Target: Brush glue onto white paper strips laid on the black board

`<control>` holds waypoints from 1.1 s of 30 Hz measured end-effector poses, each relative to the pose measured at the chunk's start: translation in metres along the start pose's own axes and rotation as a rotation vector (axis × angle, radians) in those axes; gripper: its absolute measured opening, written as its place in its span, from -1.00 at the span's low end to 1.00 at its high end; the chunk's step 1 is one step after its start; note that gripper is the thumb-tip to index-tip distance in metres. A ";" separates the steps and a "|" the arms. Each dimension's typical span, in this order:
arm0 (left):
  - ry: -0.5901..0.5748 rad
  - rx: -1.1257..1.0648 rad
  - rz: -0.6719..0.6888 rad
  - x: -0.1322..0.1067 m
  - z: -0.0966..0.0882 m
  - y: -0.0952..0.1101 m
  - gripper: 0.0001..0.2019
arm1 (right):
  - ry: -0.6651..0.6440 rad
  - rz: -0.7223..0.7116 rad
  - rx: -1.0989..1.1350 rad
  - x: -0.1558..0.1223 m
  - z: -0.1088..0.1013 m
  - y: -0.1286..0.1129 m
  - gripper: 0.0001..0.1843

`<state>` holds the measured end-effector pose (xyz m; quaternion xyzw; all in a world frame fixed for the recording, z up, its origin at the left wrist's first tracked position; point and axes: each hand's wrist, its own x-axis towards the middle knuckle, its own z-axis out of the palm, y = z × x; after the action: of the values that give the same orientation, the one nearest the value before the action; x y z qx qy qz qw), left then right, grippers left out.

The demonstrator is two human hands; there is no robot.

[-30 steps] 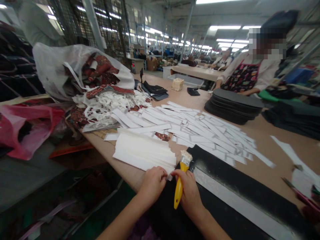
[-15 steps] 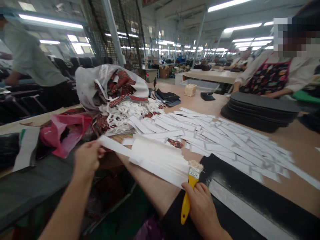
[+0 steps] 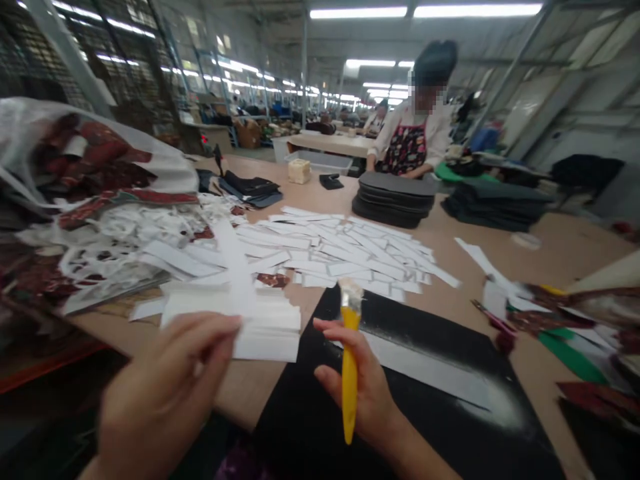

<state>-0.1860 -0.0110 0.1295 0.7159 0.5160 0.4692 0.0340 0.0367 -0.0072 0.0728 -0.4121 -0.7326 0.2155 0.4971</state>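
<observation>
My left hand (image 3: 165, 393) is raised near the camera, its fingers pinched on one end of a long white strip (image 3: 235, 263) that stands up and away over the table. Below the strip lies a fanned stack of white strips (image 3: 260, 323) at the table's near edge. My right hand (image 3: 363, 390) grips a yellow-handled brush (image 3: 349, 373), bristles up, over a black mat (image 3: 400, 373). A pale glued band (image 3: 425, 367) runs across that mat.
Many white strips (image 3: 345, 250) are spread over the wooden table (image 3: 500, 267). A plastic bag of red patterned pieces (image 3: 90, 160) sits at left. A person in a patterned apron (image 3: 413, 143) stands at a pile of dark sheets (image 3: 393, 197). Coloured scraps (image 3: 565, 327) lie at right.
My left hand has carried the white strip from the far left up toward the middle, close to the camera. My head has turned right. The brush hand has stayed over the black mat.
</observation>
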 end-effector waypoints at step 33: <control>-0.905 0.115 -0.322 0.015 0.196 0.001 -0.87 | 0.046 0.896 -0.609 -0.117 -0.199 0.114 -0.50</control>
<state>-0.0463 0.0859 0.0302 0.7599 0.5787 0.0703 0.2875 0.2806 -0.0565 0.0076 -0.8142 -0.5033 0.1752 0.2306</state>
